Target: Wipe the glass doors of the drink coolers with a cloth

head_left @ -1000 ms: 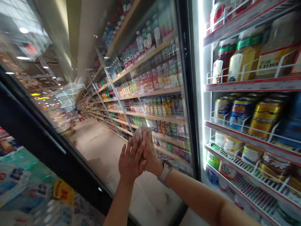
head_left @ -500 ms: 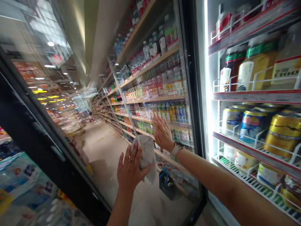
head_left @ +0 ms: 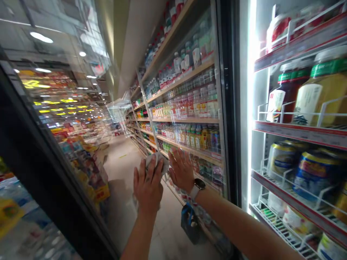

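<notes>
My left hand [head_left: 148,184] presses a crumpled grey-white cloth [head_left: 154,162] flat against the glass door [head_left: 119,206] of a refrigerated display case. Only the cloth's edges show around my fingers. My right hand [head_left: 181,170] lies open on the same glass, just right of the cloth, and holds nothing. A wristwatch [head_left: 198,187] with a pale strap sits on that wrist.
A black door frame [head_left: 230,90] stands to the right of my hands. Beyond it, an open section has wire-fronted shelves of cans [head_left: 314,173] and bottles [head_left: 320,94]. The glass shows drink shelves and the shop aisle, with a dark blue bag [head_left: 189,224] low down.
My right hand has slid down and left, closer to my left hand. The cloth, which hung loose below my left hand, is now bunched under it against the glass.
</notes>
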Available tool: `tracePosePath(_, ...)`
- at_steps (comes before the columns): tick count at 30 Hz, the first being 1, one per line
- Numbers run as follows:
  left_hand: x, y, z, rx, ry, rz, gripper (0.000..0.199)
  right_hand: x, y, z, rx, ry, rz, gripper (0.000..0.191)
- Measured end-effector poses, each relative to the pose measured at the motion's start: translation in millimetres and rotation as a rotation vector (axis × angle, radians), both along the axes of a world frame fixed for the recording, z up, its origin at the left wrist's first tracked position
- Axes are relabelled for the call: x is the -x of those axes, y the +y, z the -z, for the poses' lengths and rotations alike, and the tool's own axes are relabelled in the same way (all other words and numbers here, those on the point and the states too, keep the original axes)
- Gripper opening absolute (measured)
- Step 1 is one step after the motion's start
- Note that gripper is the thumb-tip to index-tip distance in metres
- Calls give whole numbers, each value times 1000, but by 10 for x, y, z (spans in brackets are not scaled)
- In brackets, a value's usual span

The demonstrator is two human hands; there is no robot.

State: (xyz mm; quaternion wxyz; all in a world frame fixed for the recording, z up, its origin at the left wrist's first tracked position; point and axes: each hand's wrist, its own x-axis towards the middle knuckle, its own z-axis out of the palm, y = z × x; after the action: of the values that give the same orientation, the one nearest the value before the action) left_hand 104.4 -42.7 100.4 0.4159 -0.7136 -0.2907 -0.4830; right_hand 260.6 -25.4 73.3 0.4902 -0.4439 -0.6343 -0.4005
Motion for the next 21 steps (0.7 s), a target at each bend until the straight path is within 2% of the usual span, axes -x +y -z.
tracePosePath(2, -118, 39, -34, -5, -27, -6, 64, -16, -3, 8, 3, -2, -12, 67)
tracePosePath(4, -162, 58, 60, -12, -42, -68, 65, -34, -5, 21, 12, -14, -30, 69)
tracePosePath(6, -121, 52, 297, -16, -30, -141, 68, -48, -4, 34, 18, -19, -56, 70)
tracePosePath(10, 131, -35, 971, 37, 45, -228, 68, -55, -4, 49, 27, -2, -119, 72)
tracePosePath(11, 196, -63, 1099, 46, 71, -239, 69, -53, -5, 50, 21, 1, -128, 72)
tracePosePath(13, 289, -106, 1205, 57, 125, -247, 69, -50, -5, 51, 2, 5, -141, 71)
tracePosePath(14, 311, -115, 1169, 58, 144, -242, 68, -48, -3, 52, -6, 7, -148, 71)
tracePosePath(16, 299, -104, 932, 47, 153, -223, 66, -45, 3, 57, -2, 8, -167, 72)
tracePosePath(21, 93, 56, 10, 4, 36, -202, 61, -40, 18, 61, -13, 24, -167, 72)
